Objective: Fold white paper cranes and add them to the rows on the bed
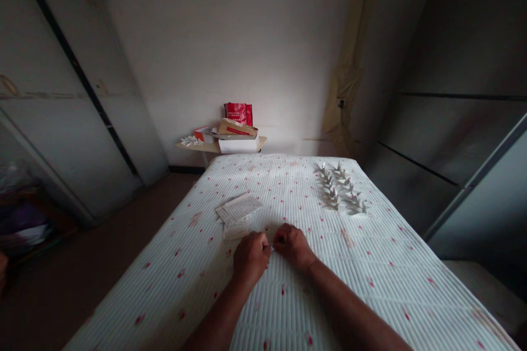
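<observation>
My left hand (250,258) and my right hand (293,245) come together low over the bed, fingers pinched. Between the fingertips shows a small bit of white folded paper (272,248); most of it is hidden by the fingers, so its shape cannot be made out. Just beyond my left hand lie printed paper sheets (239,208), loosely overlapping on the bedspread. Farther off to the right, several folded paper figures (330,189) that look like cranes stand in two rows.
The ribbed white bedspread (185,263) has small red marks. Past its far edge, a small table (212,147) carries a white box (237,145), a red bag (237,113) and a white pile (191,141). Cabinets flank the bed on both sides.
</observation>
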Tool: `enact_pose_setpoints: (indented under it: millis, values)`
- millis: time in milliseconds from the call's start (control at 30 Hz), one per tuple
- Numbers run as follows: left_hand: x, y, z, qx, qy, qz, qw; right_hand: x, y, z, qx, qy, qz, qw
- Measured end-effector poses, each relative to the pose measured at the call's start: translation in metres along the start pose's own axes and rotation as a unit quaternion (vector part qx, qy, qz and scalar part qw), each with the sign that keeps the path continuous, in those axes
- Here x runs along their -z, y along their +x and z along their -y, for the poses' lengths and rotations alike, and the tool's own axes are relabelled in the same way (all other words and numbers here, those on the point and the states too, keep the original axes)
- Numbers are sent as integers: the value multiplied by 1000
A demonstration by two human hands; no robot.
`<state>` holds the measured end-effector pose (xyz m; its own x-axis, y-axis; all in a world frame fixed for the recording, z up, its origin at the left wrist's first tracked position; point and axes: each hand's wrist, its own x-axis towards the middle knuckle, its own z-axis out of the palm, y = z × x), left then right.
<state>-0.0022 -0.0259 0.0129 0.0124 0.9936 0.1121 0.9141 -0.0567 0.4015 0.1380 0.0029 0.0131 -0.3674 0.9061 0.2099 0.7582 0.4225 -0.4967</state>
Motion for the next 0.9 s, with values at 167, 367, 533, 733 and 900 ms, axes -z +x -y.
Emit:
enact_pose_setpoints:
  millis: [167,367,533,733,900]
  values:
    - [3,3,0,20,-19,21,999,-3,2,0,-34,-4,-15,999]
    - [6,6,0,19,-27,38,999,-6,2,1,-40,-12,-25,999]
    - [8,8,-3,27,-17,51,998,-4,2,5,-64,-11,-19,998]
    - [8,6,-3,21,-19,45,999,-3,2,2,-55,-1,-11,998]
    - [5,4,0,-6,-22,27,999,3,2,-10,-24,83,11,996]
